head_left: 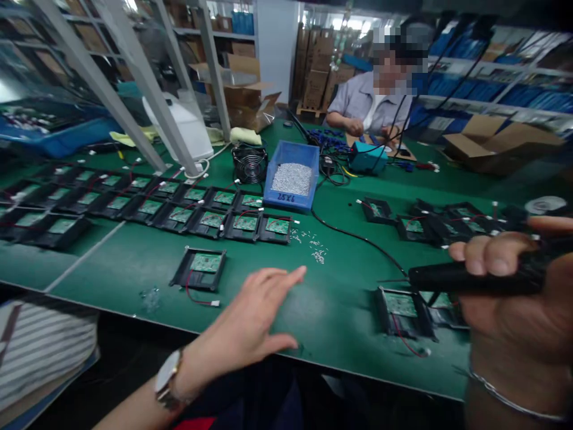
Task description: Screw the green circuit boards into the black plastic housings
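My left hand (pixel 257 313) is over the near part of the green table, palm down, with fingers stretched and thumb apart, holding nothing. Beyond its fingertips lie small loose screws (pixel 318 258) in a scattered patch. To its left sits a black plastic housing (pixel 178 276) with a green circuit board (pixel 208 261) and a red-black lead ending in a white plug. My right hand (pixel 505 280) is wrapped round a black electric screwdriver (pixel 474 278), held sideways with its thin tip pointing left. Below the screwdriver is another housing with a board (pixel 401 304), and one more is partly hidden behind my hand.
Rows of housings with boards (pixel 181 215) line the left, and several more (pixel 414 225) stand at the right. A blue bin of screws (pixel 290 200) is mid-table, beside a fan (pixel 250 164). A black cable (pixel 358 237) crosses the table. A co-worker (pixel 373 104) sits opposite.
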`<state>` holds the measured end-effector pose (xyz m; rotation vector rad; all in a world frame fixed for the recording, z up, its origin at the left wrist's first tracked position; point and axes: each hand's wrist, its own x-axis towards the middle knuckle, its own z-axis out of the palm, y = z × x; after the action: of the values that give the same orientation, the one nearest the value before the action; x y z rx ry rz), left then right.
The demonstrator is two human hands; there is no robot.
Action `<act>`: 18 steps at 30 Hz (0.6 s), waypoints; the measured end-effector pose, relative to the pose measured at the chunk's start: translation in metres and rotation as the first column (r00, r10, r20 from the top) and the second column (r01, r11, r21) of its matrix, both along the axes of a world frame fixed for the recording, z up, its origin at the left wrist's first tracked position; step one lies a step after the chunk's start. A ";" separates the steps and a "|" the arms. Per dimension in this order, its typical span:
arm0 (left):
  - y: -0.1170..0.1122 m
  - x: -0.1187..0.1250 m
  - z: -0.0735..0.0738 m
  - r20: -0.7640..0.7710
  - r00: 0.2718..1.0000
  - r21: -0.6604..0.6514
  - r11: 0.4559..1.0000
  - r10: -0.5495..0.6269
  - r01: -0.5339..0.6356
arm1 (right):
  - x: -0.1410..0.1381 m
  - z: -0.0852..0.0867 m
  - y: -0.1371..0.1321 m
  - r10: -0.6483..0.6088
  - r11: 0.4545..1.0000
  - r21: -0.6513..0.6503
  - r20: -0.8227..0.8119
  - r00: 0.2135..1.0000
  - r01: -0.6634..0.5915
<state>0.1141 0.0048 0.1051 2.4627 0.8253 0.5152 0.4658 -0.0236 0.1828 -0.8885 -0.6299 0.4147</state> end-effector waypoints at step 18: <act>0.091 -0.194 -0.050 -0.259 0.884 0.316 0.899 0.391 -0.305 | -0.057 -0.076 0.101 0.115 0.993 -0.023 0.285 0.951 -0.113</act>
<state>-0.0802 0.0955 0.0556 2.6956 1.4394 0.3757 0.4091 0.0775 0.1068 -0.9288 -0.9507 0.3946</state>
